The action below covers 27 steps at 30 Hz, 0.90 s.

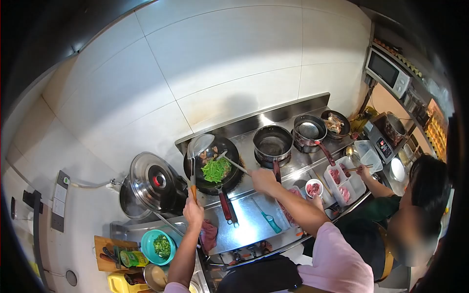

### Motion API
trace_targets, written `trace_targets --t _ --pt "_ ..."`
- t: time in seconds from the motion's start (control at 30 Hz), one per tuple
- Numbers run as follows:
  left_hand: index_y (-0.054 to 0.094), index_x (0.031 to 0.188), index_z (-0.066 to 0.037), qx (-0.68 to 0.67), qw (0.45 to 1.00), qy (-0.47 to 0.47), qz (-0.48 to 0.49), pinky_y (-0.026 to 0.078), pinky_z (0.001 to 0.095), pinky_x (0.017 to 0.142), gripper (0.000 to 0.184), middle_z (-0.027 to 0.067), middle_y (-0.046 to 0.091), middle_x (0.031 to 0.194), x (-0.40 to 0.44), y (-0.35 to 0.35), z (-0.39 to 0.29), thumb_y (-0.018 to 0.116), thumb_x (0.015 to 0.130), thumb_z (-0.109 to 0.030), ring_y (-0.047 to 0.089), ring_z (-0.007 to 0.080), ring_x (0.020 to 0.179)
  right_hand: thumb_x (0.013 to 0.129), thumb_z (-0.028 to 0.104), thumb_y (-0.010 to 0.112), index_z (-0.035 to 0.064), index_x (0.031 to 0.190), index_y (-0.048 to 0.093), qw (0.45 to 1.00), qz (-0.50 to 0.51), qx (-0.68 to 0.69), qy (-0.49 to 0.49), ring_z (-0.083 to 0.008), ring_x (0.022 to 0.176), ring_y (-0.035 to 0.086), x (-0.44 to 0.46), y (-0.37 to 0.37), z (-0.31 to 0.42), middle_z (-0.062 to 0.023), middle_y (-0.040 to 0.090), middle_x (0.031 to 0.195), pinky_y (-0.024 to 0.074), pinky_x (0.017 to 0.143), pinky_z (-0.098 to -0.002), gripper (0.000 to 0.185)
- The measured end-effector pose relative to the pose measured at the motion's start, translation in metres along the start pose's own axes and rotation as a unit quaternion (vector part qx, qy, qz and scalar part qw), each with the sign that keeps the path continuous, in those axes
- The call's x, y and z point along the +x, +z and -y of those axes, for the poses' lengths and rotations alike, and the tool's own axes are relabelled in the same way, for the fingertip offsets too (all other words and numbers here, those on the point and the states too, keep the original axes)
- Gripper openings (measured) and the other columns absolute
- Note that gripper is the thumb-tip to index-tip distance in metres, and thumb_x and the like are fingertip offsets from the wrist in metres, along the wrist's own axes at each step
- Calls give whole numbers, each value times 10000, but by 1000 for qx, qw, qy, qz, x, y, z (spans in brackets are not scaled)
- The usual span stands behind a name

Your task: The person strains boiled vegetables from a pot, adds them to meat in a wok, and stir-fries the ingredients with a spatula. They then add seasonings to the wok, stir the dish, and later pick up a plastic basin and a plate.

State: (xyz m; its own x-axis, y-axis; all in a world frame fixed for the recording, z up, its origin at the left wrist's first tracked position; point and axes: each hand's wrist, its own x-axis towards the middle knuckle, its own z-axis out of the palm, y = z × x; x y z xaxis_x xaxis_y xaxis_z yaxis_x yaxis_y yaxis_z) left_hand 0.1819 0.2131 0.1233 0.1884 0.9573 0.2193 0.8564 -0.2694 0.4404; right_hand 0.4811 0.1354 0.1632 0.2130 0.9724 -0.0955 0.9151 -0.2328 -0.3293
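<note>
My left hand [194, 213] is closed around the orange handle of a round skimmer [199, 144], whose head is over the far left part of a black wok [236, 152]. Chopped green vegetables [216, 171] lie in the wok, with brownish pieces behind them. In my right hand [264, 182] is the long metal handle of a spatula [237, 165]; its head reaches into the wok by the greens. The wok's red handle [224, 206] points towards me, and neither hand touches it.
Pots [273, 141] stand right of the wok, a large lidded pot [156, 181] left. A turquoise bowl [158, 246] of greens sits lower left. At right, a co-worker [386, 215] holds chopsticks and a white cup [314, 188] of meat beside a divided container [344, 181].
</note>
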Motion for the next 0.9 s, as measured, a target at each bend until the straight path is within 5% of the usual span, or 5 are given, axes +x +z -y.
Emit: trace_targets --t 0.17,0.37,0.4,0.53,0.9 --pt "404 1455 -92 100 991 27 85 513 509 770 642 234 649 1009 -11 11 8 632 855 -98 646 432 891 819 120 588 54 1005 711 999 10 -15 -27 -362 902 696 16 -21 8 -199 704 985 550 779 -478 232" --pt "420 1447 -99 -90 992 20 -87 526 466 789 622 233 662 933 -15 3 17 608 858 -33 663 422 888 819 134 582 34 977 729 997 44 -50 -45 -357 925 698 1 -36 2 -198 713 968 558 782 -463 238" --pt "454 1423 -88 -153 979 50 -124 537 400 619 570 175 668 838 -15 8 28 616 880 -25 676 316 700 818 135 583 31 970 729 993 68 -71 -60 -357 923 699 -9 -47 1 -197 713 968 559 779 -461 235" --pt "484 1379 -75 -528 829 -182 24 338 198 349 447 43 639 809 -43 -39 7 584 943 -69 460 50 442 821 142 581 24 995 716 978 128 -122 -109 -363 902 699 -8 -49 3 -201 711 959 560 762 -466 251" --pt "520 1316 -67 -586 756 -292 -30 412 225 404 372 66 643 794 -157 -111 23 598 957 -125 509 94 468 805 85 564 76 1341 489 995 8 -2 -95 -401 808 687 62 71 -1 -224 687 841 536 700 -521 541"
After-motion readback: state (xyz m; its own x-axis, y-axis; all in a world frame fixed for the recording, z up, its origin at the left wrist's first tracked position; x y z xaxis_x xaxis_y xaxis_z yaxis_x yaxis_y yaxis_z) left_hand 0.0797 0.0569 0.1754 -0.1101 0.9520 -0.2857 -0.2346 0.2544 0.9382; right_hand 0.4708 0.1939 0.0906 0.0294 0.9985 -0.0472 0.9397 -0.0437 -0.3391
